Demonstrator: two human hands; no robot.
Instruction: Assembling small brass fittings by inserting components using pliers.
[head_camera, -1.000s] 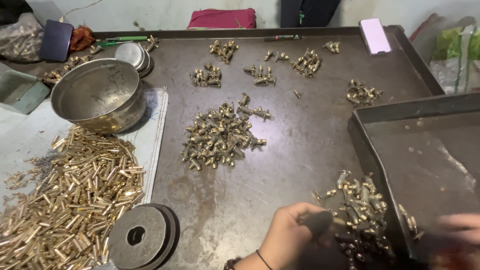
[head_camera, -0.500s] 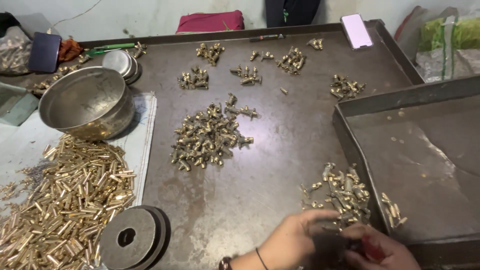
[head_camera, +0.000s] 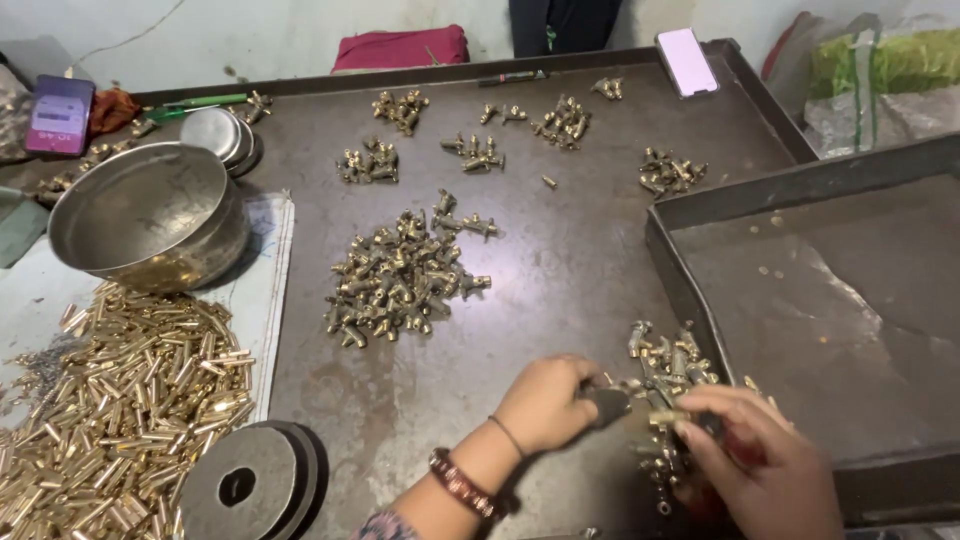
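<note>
Left hand (head_camera: 545, 400) closed on a dark tool (head_camera: 607, 403); right hand (head_camera: 755, 465), grip unclear, now covers the fittings (head_camera: 665, 365) beneath it.

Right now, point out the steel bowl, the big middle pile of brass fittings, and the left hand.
steel bowl (head_camera: 90, 262): head view, on its near rim.
middle pile of brass fittings (head_camera: 395, 285): head view, pile's centre.
left hand (head_camera: 545, 402): head view, back of hand.

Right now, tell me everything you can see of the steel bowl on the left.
The steel bowl is round, wide and shallow, dull grey metal with a scuffed, stained inside. It stands upright and looks empty. It sits at the metal table's left edge, partly on a pale sheet, with the heap of brass pins just in front of it. Neither hand is near it.
</note>
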